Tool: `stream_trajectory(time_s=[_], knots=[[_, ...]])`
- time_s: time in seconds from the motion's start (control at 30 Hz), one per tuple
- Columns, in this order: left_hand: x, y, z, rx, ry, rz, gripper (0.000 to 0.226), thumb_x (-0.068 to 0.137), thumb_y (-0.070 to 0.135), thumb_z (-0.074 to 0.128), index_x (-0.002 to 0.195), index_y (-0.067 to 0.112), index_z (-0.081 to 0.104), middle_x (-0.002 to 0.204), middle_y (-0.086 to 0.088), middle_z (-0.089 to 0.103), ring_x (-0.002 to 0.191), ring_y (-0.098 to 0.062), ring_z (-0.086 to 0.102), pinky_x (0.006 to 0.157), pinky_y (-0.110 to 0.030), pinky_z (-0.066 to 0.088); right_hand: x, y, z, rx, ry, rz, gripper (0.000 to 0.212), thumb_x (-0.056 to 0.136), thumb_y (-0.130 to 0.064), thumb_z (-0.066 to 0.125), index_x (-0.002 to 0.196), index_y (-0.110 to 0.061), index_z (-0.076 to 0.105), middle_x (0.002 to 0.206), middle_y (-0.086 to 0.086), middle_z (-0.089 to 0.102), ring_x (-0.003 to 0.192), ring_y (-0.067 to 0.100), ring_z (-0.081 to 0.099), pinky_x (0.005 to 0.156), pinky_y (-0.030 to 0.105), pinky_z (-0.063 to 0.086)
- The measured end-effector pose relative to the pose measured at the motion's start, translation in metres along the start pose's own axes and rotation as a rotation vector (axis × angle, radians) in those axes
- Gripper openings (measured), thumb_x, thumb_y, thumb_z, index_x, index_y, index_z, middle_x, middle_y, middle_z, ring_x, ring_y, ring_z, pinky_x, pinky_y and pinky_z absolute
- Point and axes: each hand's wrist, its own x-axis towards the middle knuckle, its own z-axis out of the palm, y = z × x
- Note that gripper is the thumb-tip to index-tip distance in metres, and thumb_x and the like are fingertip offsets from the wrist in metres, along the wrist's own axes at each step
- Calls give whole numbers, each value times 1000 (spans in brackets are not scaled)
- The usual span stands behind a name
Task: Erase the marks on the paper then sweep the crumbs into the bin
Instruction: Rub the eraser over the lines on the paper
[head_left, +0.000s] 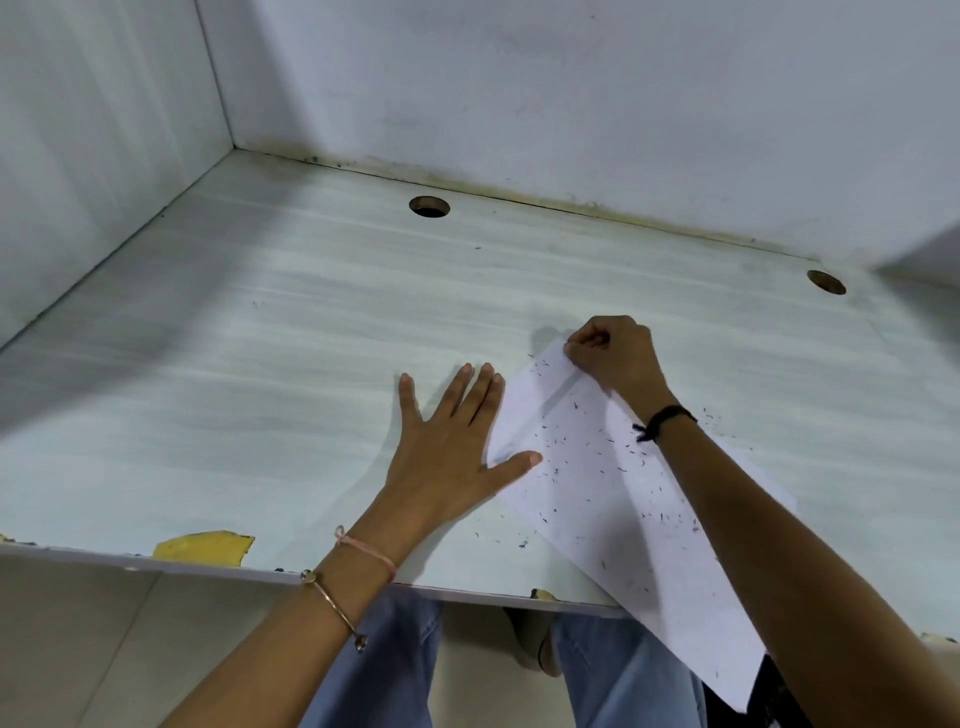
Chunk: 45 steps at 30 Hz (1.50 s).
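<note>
There are two hands: the left hand (448, 457) lies flat and open, and the right hand (615, 353) is a closed fist. There is one sheet of paper (618, 509). On it are many tiny dark crumbs (566, 457), too many to count, and a few more sit on the desk (260, 364) beside it. There is one desk. It has two round holes, one hole (429, 207) near the middle and another hole (826, 282) on the right. The left wrist has two bracelets, a pink string (369, 551) and a gold bangle (332, 605). The right wrist has one black band (665, 420). Two legs in blue jeans (384, 670) show under the desk.
</note>
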Motion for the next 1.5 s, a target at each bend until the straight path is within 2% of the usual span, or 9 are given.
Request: stream_trajectory(time_s=[0.3, 0.5, 0.6, 0.77, 1.0, 1.1, 1.23, 1.4, 1.5], knots=[[1, 0, 2, 9, 5, -6, 95, 81, 82, 4, 154, 22, -6, 161, 7, -13, 146, -8, -18, 109, -66, -14, -41, -10, 31, 11, -100, -221, 2, 80, -7, 68, 81, -6, 69, 76, -1, 66, 63, -10, 55, 60, 3, 39], [0, 0, 1, 13, 4, -3, 93, 83, 80, 7, 154, 21, -6, 161, 7, -12, 146, -9, -17, 109, -67, -12, 14, 9, 8, 7, 47, 22, 4, 78, -4, 66, 80, -4, 70, 77, 6, 66, 63, 4, 56, 58, 8, 40], [1, 0, 2, 18, 1, -5, 95, 81, 81, 5, 154, 21, -6, 161, 7, -12, 146, -9, -17, 110, -66, -13, -8, -11, 13, 53, 81, -49, 4, 75, -7, 67, 75, -7, 71, 73, 0, 68, 59, -4, 55, 55, 3, 37], [1, 0, 2, -4, 15, -10, 93, 83, 80, 11, 154, 23, -5, 161, 9, -11, 146, -8, -17, 109, -66, -14, -57, -13, 30, 31, -135, -248, 3, 79, -10, 70, 81, -8, 71, 75, -3, 68, 65, -5, 57, 64, 5, 40], [0, 1, -1, -1, -8, -10, 91, 85, 79, 13, 154, 22, -7, 160, 9, -15, 145, -8, -19, 110, -65, -14, 7, 24, -7, -14, 103, 33, 6, 79, -12, 69, 80, -7, 72, 82, 4, 71, 62, -3, 54, 55, -2, 38], [0, 0, 2, 6, 13, -8, 92, 85, 80, 12, 154, 22, -6, 161, 9, -13, 146, -8, -17, 110, -65, -14, -24, -3, 11, 14, 18, -140, 4, 77, -10, 68, 74, -10, 71, 68, -5, 66, 59, -7, 56, 59, 1, 37], [2, -1, 5, 20, 18, -9, 93, 82, 80, 6, 154, 23, -5, 161, 9, -11, 146, -8, -16, 110, -66, -13, -41, -8, 31, -5, -148, -300, 5, 81, -14, 69, 82, -9, 70, 78, 0, 68, 67, -2, 57, 64, 3, 38], [0, 1, 1, 21, 3, -7, 91, 85, 79, 12, 154, 22, -6, 161, 9, -12, 146, -7, -17, 111, -65, -11, 19, 14, 5, -23, -16, -1, 6, 80, -11, 67, 80, -6, 69, 78, 4, 67, 70, 13, 59, 46, 5, 39], [-1, 2, -1, 15, -10, -9, 91, 85, 79, 13, 154, 22, -7, 161, 10, -13, 146, -6, -18, 111, -65, -11, 22, 16, -9, 11, 15, 24, 7, 81, -11, 66, 81, -6, 70, 82, 4, 69, 70, 10, 59, 54, 3, 39]])
